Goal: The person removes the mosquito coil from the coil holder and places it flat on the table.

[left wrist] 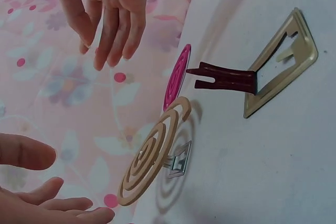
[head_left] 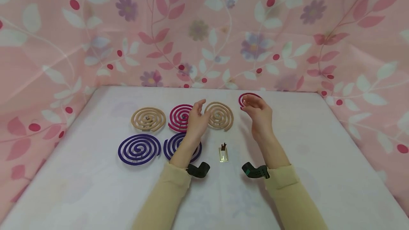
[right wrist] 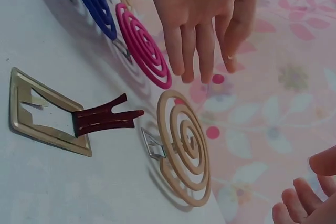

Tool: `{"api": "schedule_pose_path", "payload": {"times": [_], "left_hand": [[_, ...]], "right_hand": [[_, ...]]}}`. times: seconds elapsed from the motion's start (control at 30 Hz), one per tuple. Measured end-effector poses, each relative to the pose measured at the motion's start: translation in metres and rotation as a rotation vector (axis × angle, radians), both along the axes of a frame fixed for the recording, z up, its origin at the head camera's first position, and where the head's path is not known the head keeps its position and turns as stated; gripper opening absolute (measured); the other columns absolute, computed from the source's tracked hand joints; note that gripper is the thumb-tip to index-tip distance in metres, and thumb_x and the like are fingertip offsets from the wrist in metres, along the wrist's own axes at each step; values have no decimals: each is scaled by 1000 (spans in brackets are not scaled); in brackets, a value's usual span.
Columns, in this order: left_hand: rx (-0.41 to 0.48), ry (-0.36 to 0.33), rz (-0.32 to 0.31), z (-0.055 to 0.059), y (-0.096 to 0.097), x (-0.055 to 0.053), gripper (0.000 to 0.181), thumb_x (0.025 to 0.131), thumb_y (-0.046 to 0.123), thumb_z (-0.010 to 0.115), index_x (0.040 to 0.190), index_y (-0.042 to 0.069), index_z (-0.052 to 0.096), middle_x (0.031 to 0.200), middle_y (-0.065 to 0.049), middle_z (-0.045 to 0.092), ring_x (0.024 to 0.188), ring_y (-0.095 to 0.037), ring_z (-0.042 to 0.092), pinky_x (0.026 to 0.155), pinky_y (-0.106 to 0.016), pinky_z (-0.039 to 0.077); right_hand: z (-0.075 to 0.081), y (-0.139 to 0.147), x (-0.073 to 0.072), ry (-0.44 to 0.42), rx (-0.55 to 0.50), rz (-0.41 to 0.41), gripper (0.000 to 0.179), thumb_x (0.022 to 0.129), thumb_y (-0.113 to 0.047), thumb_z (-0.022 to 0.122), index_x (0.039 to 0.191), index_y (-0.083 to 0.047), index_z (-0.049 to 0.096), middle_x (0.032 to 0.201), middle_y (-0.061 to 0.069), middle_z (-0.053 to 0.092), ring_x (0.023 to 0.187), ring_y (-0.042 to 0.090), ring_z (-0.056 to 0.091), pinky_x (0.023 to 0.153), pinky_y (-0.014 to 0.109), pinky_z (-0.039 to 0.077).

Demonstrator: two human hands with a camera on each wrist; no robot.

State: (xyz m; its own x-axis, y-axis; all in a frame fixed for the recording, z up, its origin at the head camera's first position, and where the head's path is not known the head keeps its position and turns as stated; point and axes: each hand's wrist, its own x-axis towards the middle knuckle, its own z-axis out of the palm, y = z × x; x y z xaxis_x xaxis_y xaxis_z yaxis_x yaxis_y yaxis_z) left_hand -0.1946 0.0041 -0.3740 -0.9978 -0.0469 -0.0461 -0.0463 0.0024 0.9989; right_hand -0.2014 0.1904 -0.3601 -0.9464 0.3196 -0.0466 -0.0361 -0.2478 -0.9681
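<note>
My left hand [head_left: 197, 125] hovers over the table between a pink mosquito coil [head_left: 175, 118] and a tan coil [head_left: 220, 105], holding nothing. The right hand [head_left: 262, 116] is raised in front of another pink coil [head_left: 246, 95] at the far right, partly hiding it. Both hands have loosely bent fingers, and the wrist views show them apart from the coils. Between the forearms lies a small metal coil stand [head_left: 223, 155] with a dark, forked prong standing up and no coil on it. In the right wrist view the tan coil [right wrist: 202, 145] rests on its own stand [right wrist: 152, 148].
At the left, a second tan coil [head_left: 148, 108] stands behind a dark blue coil [head_left: 123, 150]. Another dark blue coil [head_left: 167, 148] is partly covered by my left forearm. A white cloth [head_left: 96, 194] covers the table, and a pink floral curtain [head_left: 204, 27] surrounds its back and sides.
</note>
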Motion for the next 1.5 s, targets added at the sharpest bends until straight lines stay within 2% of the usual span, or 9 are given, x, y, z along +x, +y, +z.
{"api": "schedule_pose_path", "payload": {"times": [0.1, 0.23, 0.4, 0.7, 0.83, 0.97, 1.07, 1.3, 1.5], "left_hand": [[84, -53, -22, -2, -3, 0, 51, 94, 4, 55, 144, 7, 48, 158, -17, 37, 150, -30, 27, 121, -45, 28], [126, -82, -30, -4, -6, -1, 53, 93, 3, 54, 146, 6, 47, 159, -17, 35, 150, -32, 26, 121, -47, 28], [135, -102, -32, -8, -9, -4, 54, 93, 4, 54, 147, 7, 45, 160, -16, 33, 151, -33, 24, 121, -48, 26], [122, -93, -35, -14, -11, -7, 50, 97, 1, 50, 147, 5, 44, 158, -17, 36, 150, -30, 28, 121, -45, 28], [98, -81, -33, -18, -11, -9, 52, 96, -4, 46, 148, 1, 42, 158, -18, 37, 150, -30, 29, 121, -43, 28], [90, -69, -33, -19, -11, -9, 53, 96, -4, 44, 149, 0, 41, 157, -20, 38, 149, -29, 30, 121, -43, 27], [101, -61, -39, -18, -10, -8, 53, 95, -5, 44, 148, 0, 42, 156, -20, 38, 149, -28, 30, 121, -43, 28], [109, -62, -60, -20, -9, -6, 52, 95, -4, 45, 147, -4, 41, 154, -23, 40, 147, -30, 34, 121, -44, 28], [115, -73, -63, -20, -7, -8, 51, 96, -3, 46, 146, -6, 41, 152, -25, 42, 145, -32, 37, 120, -44, 30]], "right_hand": [[-4, 0, 0, -21, -23, 4, 43, 90, 12, 57, 132, 8, 56, 116, 9, 66, 112, 21, 60, 83, 17, 55], [-8, -2, 0, -50, -21, 21, 45, 89, 13, 56, 134, 6, 55, 114, 4, 66, 112, 17, 59, 88, 17, 54], [-12, -5, 0, -75, -23, 45, 47, 88, 14, 56, 135, 5, 54, 105, -5, 67, 108, 12, 59, 93, 19, 52], [-19, -7, -2, -84, 17, 71, 53, 88, 14, 54, 140, 4, 51, 116, -2, 65, 112, 13, 58, 90, 18, 52], [-25, -7, -3, -115, 34, 80, 53, 88, 13, 55, 140, 4, 51, 112, -4, 65, 120, 19, 54, 93, 20, 49], [-33, -8, -6, -143, 57, 111, 52, 89, 13, 54, 140, 4, 49, 130, 11, 59, 134, 29, 47, 98, 24, 47], [-38, -8, -7, -157, 68, 147, 55, 90, 13, 51, 144, 4, 43, 146, 21, 47, 139, 31, 43, 94, 22, 47], [-42, -9, -7, -206, 47, 188, 63, 90, 14, 47, 150, 2, 36, 153, 22, 41, 140, 31, 41, 110, 38, 42], [-43, -10, -6, -213, 65, 200, 64, 89, 14, 48, 150, 1, 37, 153, 20, 41, 137, 27, 42, 93, 26, 50]]}}
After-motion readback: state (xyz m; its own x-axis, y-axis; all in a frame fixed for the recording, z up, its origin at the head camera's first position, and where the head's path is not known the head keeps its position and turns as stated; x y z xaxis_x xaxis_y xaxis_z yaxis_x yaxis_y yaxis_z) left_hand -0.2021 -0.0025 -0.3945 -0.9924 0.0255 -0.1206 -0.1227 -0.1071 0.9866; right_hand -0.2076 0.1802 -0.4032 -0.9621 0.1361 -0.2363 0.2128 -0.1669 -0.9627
